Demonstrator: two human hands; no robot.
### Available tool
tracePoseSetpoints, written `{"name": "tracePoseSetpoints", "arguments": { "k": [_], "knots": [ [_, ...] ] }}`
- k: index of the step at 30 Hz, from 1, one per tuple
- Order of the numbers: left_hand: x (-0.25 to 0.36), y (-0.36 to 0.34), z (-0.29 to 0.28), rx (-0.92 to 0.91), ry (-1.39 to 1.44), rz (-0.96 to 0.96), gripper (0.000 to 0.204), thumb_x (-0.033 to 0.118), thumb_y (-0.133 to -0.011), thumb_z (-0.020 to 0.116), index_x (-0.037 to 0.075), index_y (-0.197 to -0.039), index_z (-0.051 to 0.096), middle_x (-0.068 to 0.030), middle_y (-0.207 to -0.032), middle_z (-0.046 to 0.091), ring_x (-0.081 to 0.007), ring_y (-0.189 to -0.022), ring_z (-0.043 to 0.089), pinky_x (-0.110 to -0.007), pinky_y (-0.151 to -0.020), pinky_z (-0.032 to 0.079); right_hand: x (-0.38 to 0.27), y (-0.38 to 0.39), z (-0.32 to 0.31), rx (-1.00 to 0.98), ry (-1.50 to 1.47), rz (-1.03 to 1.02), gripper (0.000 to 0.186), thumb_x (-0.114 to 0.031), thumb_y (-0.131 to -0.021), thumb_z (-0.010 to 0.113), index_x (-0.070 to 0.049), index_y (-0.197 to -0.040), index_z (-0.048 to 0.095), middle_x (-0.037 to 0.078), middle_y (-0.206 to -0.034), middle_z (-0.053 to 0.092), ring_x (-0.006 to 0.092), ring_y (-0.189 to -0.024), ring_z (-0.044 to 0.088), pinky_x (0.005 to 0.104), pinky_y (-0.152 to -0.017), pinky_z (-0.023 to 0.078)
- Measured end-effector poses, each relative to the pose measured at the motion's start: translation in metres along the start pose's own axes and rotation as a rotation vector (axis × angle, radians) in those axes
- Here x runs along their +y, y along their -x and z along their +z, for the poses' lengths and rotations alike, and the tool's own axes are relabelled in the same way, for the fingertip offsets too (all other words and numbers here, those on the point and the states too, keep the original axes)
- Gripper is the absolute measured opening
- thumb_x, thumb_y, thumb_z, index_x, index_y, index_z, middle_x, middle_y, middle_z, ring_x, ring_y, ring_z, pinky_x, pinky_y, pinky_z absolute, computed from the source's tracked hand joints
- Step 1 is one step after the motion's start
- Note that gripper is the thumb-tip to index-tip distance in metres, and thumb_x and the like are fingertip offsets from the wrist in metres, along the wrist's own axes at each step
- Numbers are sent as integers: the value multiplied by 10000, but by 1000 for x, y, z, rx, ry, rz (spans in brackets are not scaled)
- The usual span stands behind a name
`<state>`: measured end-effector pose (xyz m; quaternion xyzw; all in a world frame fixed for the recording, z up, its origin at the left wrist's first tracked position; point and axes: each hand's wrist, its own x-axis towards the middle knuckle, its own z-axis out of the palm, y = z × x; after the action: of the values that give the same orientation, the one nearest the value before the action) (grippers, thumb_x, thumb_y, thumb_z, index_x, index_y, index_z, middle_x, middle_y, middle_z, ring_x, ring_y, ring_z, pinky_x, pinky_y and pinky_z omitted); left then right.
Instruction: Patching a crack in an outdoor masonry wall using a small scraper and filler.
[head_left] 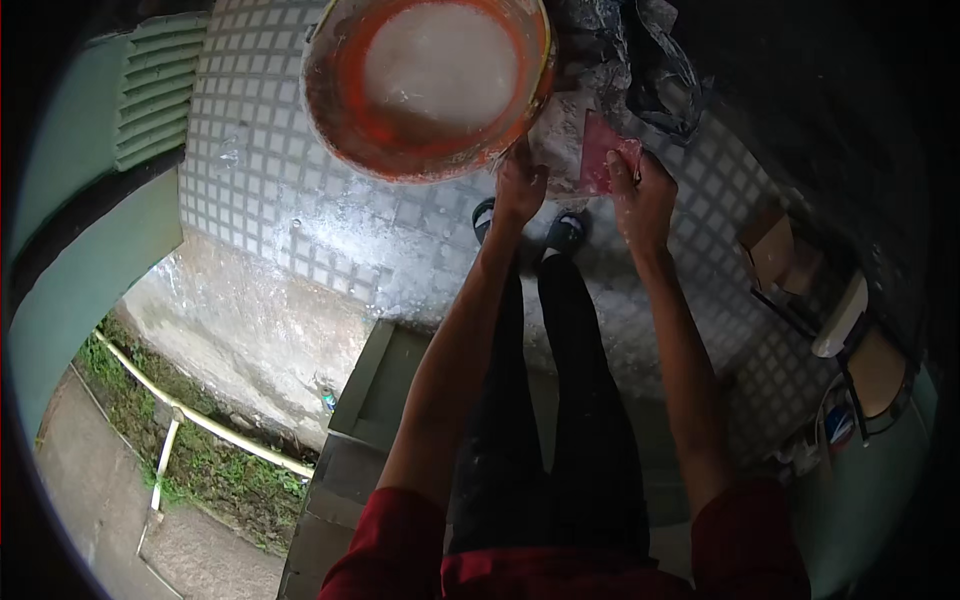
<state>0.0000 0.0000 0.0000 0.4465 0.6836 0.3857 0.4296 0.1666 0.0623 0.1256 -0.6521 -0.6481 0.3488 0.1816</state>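
Observation:
A large orange bucket point(345, 120), smeared with pale residue, holds a whitish mass point(440, 62) that looks like wet plaster. At its near right edge is my left hand point(520, 188), closed on the rim, with some fingertips hard to make out. My right hand point(643, 200) grips a flat red plate like a plastic scraper point(600, 150) by its right edge, thumb on top. The scraper is to the right of the bucket, above a whitened patch of floor point(558, 140).
Crumpled dark plastic point(665, 75) lies beyond the scraper. My sandalled feet point(567, 232) stand on the checkered tile floor point(270, 150). At right are an open cardboard box point(775, 250) and a chair-like object point(878, 370). A pale railing point(235, 432) runs past grass at lower left.

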Motion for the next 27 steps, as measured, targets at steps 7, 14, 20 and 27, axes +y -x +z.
{"name": "tracePoseSetpoints", "arguments": {
  "k": [7, 14, 20, 27],
  "knots": [
    [26, -23, -3, 46, 27, 7, 389, 85, -781, 608, -53, -1139, 544, -202, -1059, 644, -294, -994, 639, -372, -843, 500, 39, -21, 18, 59, -341, 223, 255, -231, -879, 652, 21, -872, 611, 103, -704, 573, 173, -680, 514, 316, -679, 429],
    [18, -23, -6, -35, 310, -186, 476, 83, -782, 570, -42, -1232, 481, -162, -1129, 612, -237, -1026, 590, -352, -895, 465, 55, -32, 21, -169, -680, 427, 253, -242, -890, 651, 5, -946, 656, -5, -810, 629, 89, -747, 519, 284, -718, 430],
    [42, -10, -14, -181, 530, -205, 513, 79, -732, 471, -15, -1235, 478, -101, -1096, 566, -186, -983, 515, -291, -868, 425, 46, -6, -1, -135, -679, 381, 254, -247, -895, 651, 0, -952, 657, 2, -818, 633, 84, -757, 526, 268, -727, 434],
    [130, 46, -27, -184, 1018, -369, 620, 89, -659, 462, 6, -1273, 447, -106, -1114, 546, -205, -1006, 519, -300, -923, 409, -20, 53, -81, -115, -662, 299, 279, -261, -906, 635, 14, -947, 630, 58, -782, 622, 98, -727, 535, 288, -700, 446]
  ]
}}
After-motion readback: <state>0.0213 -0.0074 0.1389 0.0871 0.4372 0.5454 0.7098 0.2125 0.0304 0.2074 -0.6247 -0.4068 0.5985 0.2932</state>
